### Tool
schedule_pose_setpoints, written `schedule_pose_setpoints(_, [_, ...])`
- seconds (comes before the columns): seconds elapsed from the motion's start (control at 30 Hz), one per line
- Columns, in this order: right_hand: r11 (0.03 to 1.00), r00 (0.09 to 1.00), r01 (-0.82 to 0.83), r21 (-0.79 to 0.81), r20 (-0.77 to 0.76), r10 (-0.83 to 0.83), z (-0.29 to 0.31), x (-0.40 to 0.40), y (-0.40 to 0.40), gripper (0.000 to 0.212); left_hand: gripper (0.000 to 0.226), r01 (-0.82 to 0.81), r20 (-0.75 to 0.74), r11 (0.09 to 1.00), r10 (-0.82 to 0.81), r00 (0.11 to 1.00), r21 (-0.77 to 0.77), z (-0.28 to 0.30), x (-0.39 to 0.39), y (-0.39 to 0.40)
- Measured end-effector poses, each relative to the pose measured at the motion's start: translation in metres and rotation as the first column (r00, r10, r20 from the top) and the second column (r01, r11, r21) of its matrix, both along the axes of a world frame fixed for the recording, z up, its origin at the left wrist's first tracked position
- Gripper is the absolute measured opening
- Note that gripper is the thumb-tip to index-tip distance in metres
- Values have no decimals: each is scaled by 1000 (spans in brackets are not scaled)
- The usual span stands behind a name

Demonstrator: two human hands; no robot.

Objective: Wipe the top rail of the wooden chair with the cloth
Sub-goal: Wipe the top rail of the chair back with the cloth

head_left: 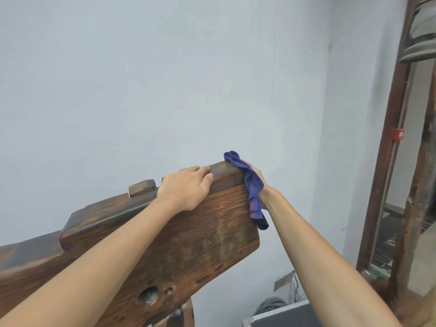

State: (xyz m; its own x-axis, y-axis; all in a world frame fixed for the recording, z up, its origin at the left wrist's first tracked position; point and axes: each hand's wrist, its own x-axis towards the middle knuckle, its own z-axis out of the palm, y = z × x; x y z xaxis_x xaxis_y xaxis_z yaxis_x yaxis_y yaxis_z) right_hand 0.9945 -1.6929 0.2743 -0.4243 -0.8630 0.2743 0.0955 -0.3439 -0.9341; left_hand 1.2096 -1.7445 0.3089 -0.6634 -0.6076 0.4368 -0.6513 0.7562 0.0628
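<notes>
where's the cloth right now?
Head view, right of centre: blue cloth draped over the right end of the top rail, gripped by the right hand; left hand rests on the rail beside it.

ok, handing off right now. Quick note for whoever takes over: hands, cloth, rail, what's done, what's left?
Left hand: lies on the top rail, steadying the wooden chair; no cloth in it.
Right hand: grips the blue cloth against the rail's right end; a tail of it hangs down the front.
Done: the cloth is on the rail. How much is wiped cannot be told.
Left: probably run the cloth leftward along the rail, moving the left hand clear.
</notes>
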Motion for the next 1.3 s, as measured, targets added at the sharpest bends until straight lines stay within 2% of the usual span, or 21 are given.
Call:
schedule_pose_setpoints(0.1, [967,982,191,170,-19,-190,-33,11,17,49,55,3,2,1000,-3,1000,24,3,0,4])
schedule_pose_setpoints(0.17, [911,943,326,252,-24,-331,-60,20,27,48,54,0,-3,1000,0,1000,18,1,0,5])
schedule_pose_setpoints(0.27, [802,843,533,271,-248,-477,-80,53,34,54,53,-21,0,1000,21,1000,10,0,-1,7])
schedule_pose_setpoints(0.33, [732,732,648,209,-438,-522,-84,77,26,60,53,-16,-4,1000,16,1000,-1,0,-2,7])
schedule_pose_setpoints(0.43, [751,588,660,10,-630,-508,-68,116,14,68,52,7,14,1000,-7,1000,8,1,0,4])
schedule_pose_setpoints(0.5, [731,459,678,-81,-730,-506,-48,131,9,63,51,34,-7,996,-33,999,79,3,-1,0])
schedule_pose_setpoints(0.57, [679,277,712,-179,-817,-506,-25,140,5,55,71,84,-205,931,-10,979,355,12,4,-3])
schedule_pose_setpoints(0.6, [666,176,704,-247,-848,-500,-13,142,4,53,83,176,-368,844,27,929,507,16,8,-5])
schedule_pose_setpoints(0.63, [663,67,682,-309,-876,-477,0,137,3,57,88,233,-460,806,55,886,544,19,10,-6])
schedule_pose_setpoints(0.67, [699,1,638,-324,-906,-422,16,134,0,64,86,255,-516,802,76,853,540,22,18,-4])
schedule_pose_setpoints(0.7, [752,5,609,-251,-947,-320,32,127,-4,68,80,193,-463,864,51,885,465,22,27,-3])
schedule_pose_setpoints(0.77, [799,64,598,58,-998,24,66,112,-22,65,64,61,-184,976,-22,983,209,14,51,-2])
schedule_pose_setpoints(0.8, [771,97,599,217,-975,198,79,105,-29,57,63,43,-51,993,-38,998,110,7,62,-1])
schedule_pose_setpoints(0.83, [725,151,592,351,-933,328,89,100,-36,48,66,41,12,997,-42,999,63,0,77,-2])
schedule_pose_setpoints(0.9, [652,238,576,494,-864,444,96,94,-54,34,68,61,30,998,-61,998,11,-16,116,-3])
schedule_pose_setpoints(1.0, [558,145,658,505,-813,564,102,108,-81,10,69,41,-62,995,-36,997,92,-31,198,-7])
schedule_pose_setpoints(1.03, [552,116,671,495,-805,581,103,113,-92,8,72,-12,-83,994,21,996,113,-36,229,-10])
schedule_pose_setpoints(1.1, [540,113,646,539,-767,631,103,122,-108,5,85,-180,-39,983,181,983,35,-44,283,-16])
schedule_pose_setpoints(1.17, [527,119,582,619,-706,698,99,134,-122,10,94,-339,27,940,340,940,-36,-54,309,-17])
schedule_pose_setpoints(1.23, [561,88,515,648,-691,718,96,144,-131,22,84,-378,2,912,383,924,-157,-59,304,-19])
schedule_pose_setpoints(1.3, [619,85,466,632,-728,680,91,150,-133,35,74,-411,-40,889,411,911,-201,-59,296,-24])
